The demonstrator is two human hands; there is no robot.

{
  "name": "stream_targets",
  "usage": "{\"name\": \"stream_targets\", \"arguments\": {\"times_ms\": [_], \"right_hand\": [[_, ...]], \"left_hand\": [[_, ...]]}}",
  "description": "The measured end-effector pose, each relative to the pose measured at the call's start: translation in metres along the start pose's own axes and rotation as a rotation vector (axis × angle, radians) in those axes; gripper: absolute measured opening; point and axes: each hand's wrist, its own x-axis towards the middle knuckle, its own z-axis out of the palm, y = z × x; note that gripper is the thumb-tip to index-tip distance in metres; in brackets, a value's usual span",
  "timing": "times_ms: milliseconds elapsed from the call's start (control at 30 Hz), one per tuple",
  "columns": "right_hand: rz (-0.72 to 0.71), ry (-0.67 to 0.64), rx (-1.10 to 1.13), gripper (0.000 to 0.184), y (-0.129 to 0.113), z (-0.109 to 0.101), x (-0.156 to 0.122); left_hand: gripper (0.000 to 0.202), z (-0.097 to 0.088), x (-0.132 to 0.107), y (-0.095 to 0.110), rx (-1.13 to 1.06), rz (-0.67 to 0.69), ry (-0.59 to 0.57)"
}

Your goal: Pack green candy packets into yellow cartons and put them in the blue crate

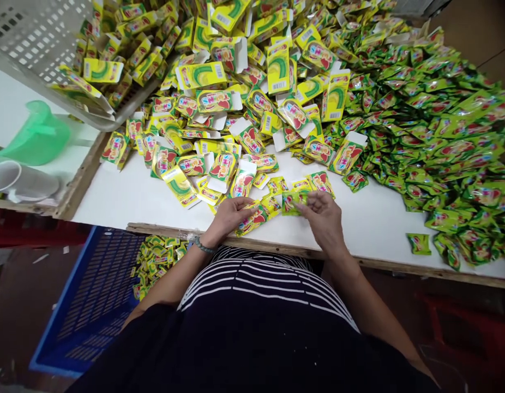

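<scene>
**Right hand (326, 218) has the sachet (290, 203), left hand (230, 218) the carton (252, 219), and the gap is tiny!**

Here's the white table (379, 229), the biggest thing in play, with a great spread of cartons (220, 103) across its far middle and a heap of green sachets (444, 136) banked up on the right. Below the near edge, on the left, sits a blue crate (72, 305) with more yellow-green packs inside.

Now to the two hands, well forward of the striped top, just above the table's wooden edge. The left has its thumb and fingers closed on the carton's upper side; the right pinches the sachet between thumb and fingers, and it's the nearer hand to that big sachet heap.

And look at the line-up! The carton's long axis slants from lower left to upper right, its far end pointing towards the right hand. The sachet lies right there, just beside that end and a touch higher, its longer side running roughly across. Touching or barely apart? From up here, I can't tell.
</scene>
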Motion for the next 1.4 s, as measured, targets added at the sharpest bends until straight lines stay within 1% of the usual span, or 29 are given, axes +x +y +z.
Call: {"name": "stream_targets", "arguments": {"times_ms": [67,133,267,333,400,433,500,633,700,767,800,933,1033,1100,1167,1200,1233,1267,1367,1400], "right_hand": [[-0.032,-0.024,0.035,0.042,-0.008,0.009,0.004],[-0.043,-0.099,-0.005,0.038,-0.014,0.014,0.007],[-0.049,-0.248,-0.066,0.037,-0.018,0.016,0.011],[-0.074,-0.339,-0.096,0.036,-0.02,0.017,0.012],[-0.09,-0.399,-0.122,0.032,-0.024,0.02,0.015],[-0.092,-0.406,-0.131,0.03,-0.026,0.021,0.017],[-0.111,-0.372,-0.159,0.026,-0.033,0.021,0.022],[-0.281,-0.237,-0.382,0.022,-0.046,0.015,0.033],[-0.314,-0.264,-0.458,0.017,-0.049,0.012,0.035],[-0.317,-0.34,-0.463,0.008,-0.047,0.013,0.033],[-0.325,-0.37,-0.453,0.007,-0.045,0.014,0.031],[-0.332,-0.458,-0.422,0.012,-0.038,0.024,0.018],[-0.348,-0.561,-0.488,0.016,-0.038,0.035,0.011],[-0.399,-0.614,-0.542,0.019,-0.04,0.042,0.009],[-0.446,-0.653,-0.549,0.021,-0.043,0.047,0.01],[-0.46,-0.652,-0.527,0.022,-0.043,0.048,0.011],[-0.468,-0.62,-0.489,0.022,-0.042,0.048,0.011],[-0.472,-0.549,-0.44,0.021,-0.039,0.047,0.011],[-0.434,-0.266,-0.289,0.02,-0.026,0.041,0.008],[-0.401,-0.224,-0.249,0.022,-0.02,0.039,0.005]], "left_hand": [[0.046,0.003,-0.001,0.004,-0.058,0.009,-0.03],[0.046,0.005,-0.002,0.007,-0.111,0.021,-0.041],[0.046,0.006,-0.005,0.006,-0.159,0.052,-0.054],[0.045,0.007,-0.004,0.003,-0.191,0.054,-0.082],[0.046,0.009,-0.002,0.001,-0.235,0.047,-0.112],[0.048,0.011,-0.001,0.001,-0.26,0.045,-0.126],[0.053,0.016,0.002,0.002,-0.323,0.044,-0.162],[0.052,0.029,0.002,0.005,-0.469,0.034,-0.214],[0.05,0.033,0.001,0.003,-0.489,0.019,-0.209],[0.046,0.035,0.0,-0.001,-0.433,0.018,-0.182],[0.043,0.034,0.0,-0.003,-0.376,0.028,-0.161],[0.033,0.021,-0.002,-0.013,-0.11,0.068,-0.117],[0.034,0.009,-0.004,-0.015,-0.038,0.068,-0.121],[0.036,0.005,-0.006,-0.015,-0.009,0.078,-0.136],[0.038,0.002,-0.008,-0.015,0.011,0.089,-0.146],[0.04,0.002,-0.009,-0.015,0.009,0.092,-0.14],[0.041,0.002,-0.01,-0.016,-0.003,0.094,-0.126],[0.043,0.001,-0.011,-0.017,-0.022,0.097,-0.106],[0.049,0.001,-0.015,-0.022,-0.061,0.139,-0.025],[0.05,0.002,-0.017,-0.023,-0.056,0.165,-0.002]]}}
